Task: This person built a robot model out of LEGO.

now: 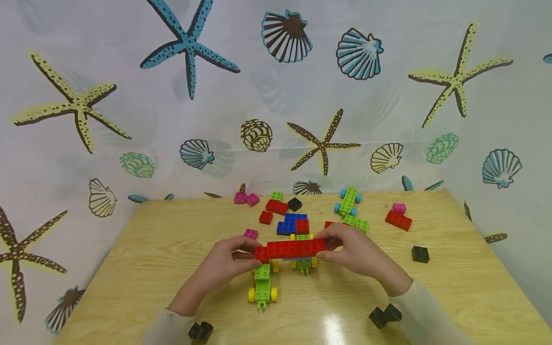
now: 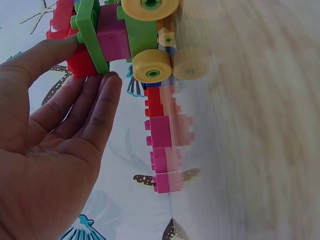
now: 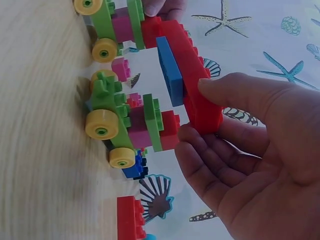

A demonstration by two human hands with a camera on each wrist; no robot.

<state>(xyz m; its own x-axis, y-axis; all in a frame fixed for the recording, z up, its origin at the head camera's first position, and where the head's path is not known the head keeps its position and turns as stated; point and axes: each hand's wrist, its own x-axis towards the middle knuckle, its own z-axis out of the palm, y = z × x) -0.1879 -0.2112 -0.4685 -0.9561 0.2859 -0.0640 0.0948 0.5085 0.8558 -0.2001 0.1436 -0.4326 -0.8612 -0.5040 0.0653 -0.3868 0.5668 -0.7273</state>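
Observation:
My left hand (image 1: 223, 262) pinches a small red brick (image 1: 261, 254) on top of a green toy car (image 1: 262, 289) with yellow wheels. In the left wrist view, a pink brick (image 2: 113, 34) and an upper green piece (image 2: 93, 35) sit between car base and red brick. My right hand (image 1: 351, 247) grips the right end of a long red brick piece (image 1: 295, 248), whose left end meets that small red brick. A blue brick (image 3: 171, 72) is under the long piece. Beneath it stands a second yellow-wheeled car (image 3: 111, 102), topped by another red brick (image 3: 170, 130).
Behind the cars lie blue bricks (image 1: 290, 225), a red brick (image 1: 277, 206) and a black brick (image 1: 295, 204). A green car base (image 1: 348, 201) with blue wheels stands at the back. Rightward are a red brick (image 1: 398, 220) and a black brick (image 1: 420, 254).

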